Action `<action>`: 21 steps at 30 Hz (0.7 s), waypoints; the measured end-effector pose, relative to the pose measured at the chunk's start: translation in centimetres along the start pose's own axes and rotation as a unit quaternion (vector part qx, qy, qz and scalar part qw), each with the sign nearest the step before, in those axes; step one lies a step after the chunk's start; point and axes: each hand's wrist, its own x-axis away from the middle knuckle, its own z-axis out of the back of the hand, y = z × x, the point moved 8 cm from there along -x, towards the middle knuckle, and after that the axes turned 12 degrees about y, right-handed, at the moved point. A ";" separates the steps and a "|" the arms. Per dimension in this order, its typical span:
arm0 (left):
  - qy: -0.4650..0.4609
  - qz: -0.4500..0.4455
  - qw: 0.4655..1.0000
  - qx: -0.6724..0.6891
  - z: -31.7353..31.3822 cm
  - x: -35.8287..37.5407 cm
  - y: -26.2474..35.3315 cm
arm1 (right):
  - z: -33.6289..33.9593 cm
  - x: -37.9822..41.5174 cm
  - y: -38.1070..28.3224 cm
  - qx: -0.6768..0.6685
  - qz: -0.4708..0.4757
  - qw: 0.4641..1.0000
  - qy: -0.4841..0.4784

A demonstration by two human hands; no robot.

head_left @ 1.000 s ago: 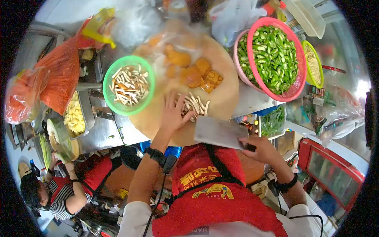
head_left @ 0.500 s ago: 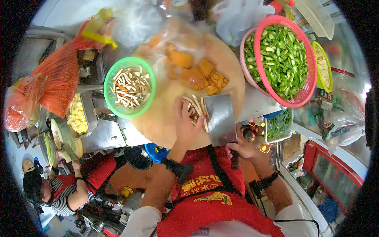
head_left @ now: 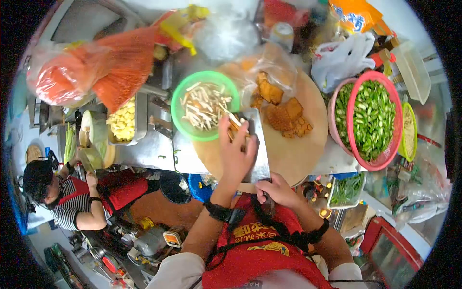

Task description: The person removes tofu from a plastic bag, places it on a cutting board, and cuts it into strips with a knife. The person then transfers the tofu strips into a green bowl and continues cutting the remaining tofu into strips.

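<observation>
My right hand [head_left: 279, 190] grips the handle of a cleaver [head_left: 262, 161], whose broad blade points away from me at the green basket's right side. My left hand [head_left: 237, 156] presses a small bunch of dried tofu strips [head_left: 236, 126] against the blade, fingers curled over them; part of the bunch is hidden. Just beyond the fingertips, the green basket [head_left: 176, 107] holds a heap of cut strips [head_left: 204, 108], white with brown edges. Brown tofu blocks [head_left: 286, 118] lie on the round chopping board [head_left: 305, 154] right of the blade, some partly under a clear plastic bag [head_left: 274, 65].
Right of the board stand pink baskets [head_left: 352, 139] of sliced green peppers [head_left: 373, 120]. A metal tray [head_left: 141, 118] of yellow chunks [head_left: 122, 123] and knife handles [head_left: 160, 126] lie left. A co-worker [head_left: 77, 192] holds a knife at far left.
Both hands have moved leftward with the cleaver and the strips, from the board's middle to the green basket's edge. The view has shifted, so the surroundings sit further right.
</observation>
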 end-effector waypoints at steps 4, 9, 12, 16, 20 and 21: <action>0.104 0.055 0.993 -0.008 2.2 -6.4 -5.3 | -2.6 -2.1 -5.1 0.058 0.026 0.996 0.062; 0.094 -0.020 0.985 -0.144 1.6 -8.9 -8.4 | 1.7 0.0 -7.1 0.099 0.006 0.980 0.171; 0.062 -0.008 0.998 0.014 0.8 -6.5 -4.5 | 8.0 4.2 -5.5 0.191 -0.009 0.958 0.214; -0.207 -0.068 0.974 0.058 -9.1 -0.9 0.5 | 16.3 10.9 -1.5 0.284 -0.036 0.907 0.310; -0.177 -0.120 0.976 -0.031 -12.9 -0.1 1.1 | 21.0 16.6 3.7 0.186 -0.057 0.890 0.412; -0.212 -0.102 0.968 -0.090 -13.3 -0.4 0.8 | 20.4 17.3 3.5 0.143 -0.048 0.891 0.429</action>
